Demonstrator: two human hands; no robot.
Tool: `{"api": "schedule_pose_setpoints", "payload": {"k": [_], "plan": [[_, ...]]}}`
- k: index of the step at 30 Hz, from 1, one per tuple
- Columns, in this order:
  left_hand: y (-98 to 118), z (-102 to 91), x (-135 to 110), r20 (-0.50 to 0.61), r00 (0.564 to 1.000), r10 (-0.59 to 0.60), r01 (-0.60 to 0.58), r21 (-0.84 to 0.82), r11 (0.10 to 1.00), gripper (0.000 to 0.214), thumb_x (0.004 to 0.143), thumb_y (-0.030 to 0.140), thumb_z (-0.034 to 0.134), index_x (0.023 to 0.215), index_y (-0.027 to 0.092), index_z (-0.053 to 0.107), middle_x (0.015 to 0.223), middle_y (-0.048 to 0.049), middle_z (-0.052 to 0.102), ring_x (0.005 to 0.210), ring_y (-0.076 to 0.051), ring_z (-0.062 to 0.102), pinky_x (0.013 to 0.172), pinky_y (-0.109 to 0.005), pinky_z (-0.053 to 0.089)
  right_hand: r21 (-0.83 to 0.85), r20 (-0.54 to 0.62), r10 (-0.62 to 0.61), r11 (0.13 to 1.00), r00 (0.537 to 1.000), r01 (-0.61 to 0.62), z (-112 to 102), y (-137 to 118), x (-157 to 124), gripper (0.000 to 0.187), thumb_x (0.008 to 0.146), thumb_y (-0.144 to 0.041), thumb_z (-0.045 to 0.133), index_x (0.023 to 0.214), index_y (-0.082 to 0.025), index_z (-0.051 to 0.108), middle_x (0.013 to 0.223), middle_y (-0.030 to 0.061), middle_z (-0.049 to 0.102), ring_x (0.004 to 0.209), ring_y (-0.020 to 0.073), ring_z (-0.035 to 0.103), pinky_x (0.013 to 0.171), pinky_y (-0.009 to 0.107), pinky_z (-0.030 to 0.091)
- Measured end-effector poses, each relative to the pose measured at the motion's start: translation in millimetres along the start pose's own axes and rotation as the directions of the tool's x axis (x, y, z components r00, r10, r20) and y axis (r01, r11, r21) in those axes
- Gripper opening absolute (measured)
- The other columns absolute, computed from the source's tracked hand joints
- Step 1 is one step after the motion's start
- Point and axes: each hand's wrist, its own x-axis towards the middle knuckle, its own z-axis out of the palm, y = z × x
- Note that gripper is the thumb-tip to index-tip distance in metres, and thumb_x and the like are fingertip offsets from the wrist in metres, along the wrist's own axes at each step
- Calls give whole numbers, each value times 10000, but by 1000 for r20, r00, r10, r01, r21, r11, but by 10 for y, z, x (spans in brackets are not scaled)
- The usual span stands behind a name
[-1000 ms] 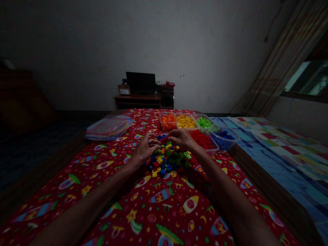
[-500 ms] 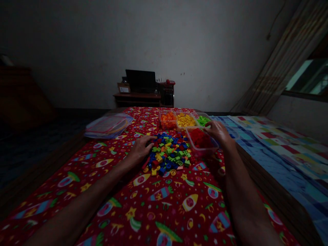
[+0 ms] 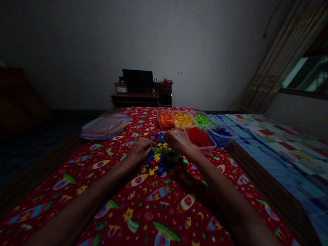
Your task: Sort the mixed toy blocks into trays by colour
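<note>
A heap of small mixed-colour bricks (image 3: 161, 158) lies on the red patterned cloth (image 3: 153, 205). My left hand (image 3: 139, 151) rests at the heap's left edge, its curled fingertips touching the bricks. My right hand (image 3: 176, 140) lies over the heap's far right part, fingers bent down into the bricks; whether they pinch one is hidden. Behind the heap stand clear tubs of sorted bricks: orange (image 3: 166, 120), yellow (image 3: 183, 119), green (image 3: 202, 120), red (image 3: 198, 136) and blue (image 3: 220, 132).
A stack of clear lids (image 3: 104, 126) lies at the far left of the cloth. A blue checked cloth (image 3: 276, 150) covers the surface to the right. A low shelf with a dark screen (image 3: 139, 85) stands by the far wall.
My right hand has come back from the tubs at the right to the far side of the heap. My left hand has stayed at the heap's left edge.
</note>
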Motion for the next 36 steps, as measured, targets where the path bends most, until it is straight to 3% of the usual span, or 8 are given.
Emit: {"api": "schedule_pose_setpoints", "payload": {"k": [4, 9, 14, 18, 24, 27, 31, 36], "plan": [[15, -16, 5, -1, 998, -69, 69, 0, 998, 191, 789, 301, 501, 801, 209, 668, 872, -67, 683, 869, -223, 606, 815, -347, 473, -11, 45, -91, 996, 995, 91, 200, -146, -17, 233, 869, -177, 435, 968, -158, 645, 824, 103, 649, 706, 169, 539, 591, 265, 289], [126, -80, 63, -35, 969, -244, 237, -139, 962, 180, 739, 355, 541, 733, 216, 655, 850, -40, 700, 826, -220, 626, 788, -333, 479, -60, 43, 9, 998, 999, -7, 165, 59, -18, 240, 858, -134, 425, 956, -142, 643, 844, 109, 640, 718, 159, 531, 593, 262, 275], [173, -77, 113, -51, 922, -385, 341, -369, 865, 246, 637, 413, 634, 744, 196, 586, 725, -17, 680, 698, -193, 633, 661, -302, 492, -47, 68, 46, 998, 997, -43, 138, 169, 20, 238, 863, -167, 427, 929, -153, 655, 813, 103, 639, 691, 161, 539, 587, 257, 280], [174, -70, 120, -28, 898, -440, 365, -510, 779, 407, 592, 436, 677, 889, 195, 537, 689, 2, 675, 685, -197, 646, 626, -297, 483, 50, 58, -40, 998, 998, 37, 157, 81, 1, 204, 862, -186, 464, 940, -148, 648, 821, 88, 647, 708, 148, 551, 594, 234, 301], [217, -50, 120, -13, 893, -451, 378, -522, 764, 447, 659, 466, 639, 984, 182, 523, 631, 28, 647, 620, -172, 627, 578, -263, 458, 209, -79, -252, 942, 964, 263, 305, -61, 22, 365, 857, -168, 490, 1220, -148, 512, 1056, 116, 634, 887, 163, 570, 681, 221, 353], [251, -35, 113, -22, 919, -393, 336, -477, 812, 387, 722, 477, 579, 971, 182, 555, 706, -4, 674, 672, -183, 636, 615, -280, 478, 180, -77, -187, 964, 979, 198, 309, -81, 28, 252, 890, -193, 432, 1089, -140, 577, 903, 92, 660, 749, 154, 572, 615, 229, 325], [171, -71, 75, -109, 965, -240, 219, -172, 960, 250, 797, 405, 503, 845, 199, 637, 885, -58, 692, 862, -220, 622, 809, -346, 471, 83, -155, -26, 996, 988, 39, 149, 56, 18, 206, 883, -246, 446, 966, -148, 608, 792, 78, 654, 674, 157, 554, 582, 241, 294], [-105, -126, 56, -44, 983, -179, 180, 26, 983, 174, 747, 307, 530, 769, 221, 680, 861, -60, 699, 879, -233, 619, 859, -354, 456, 79, -322, 163, 986, 933, -145, -151, 483, -10, 228, 865, -239, 429, 951, -159, 625, 835, 88, 667, 710, 171, 575, 628, 246, 347]]}}
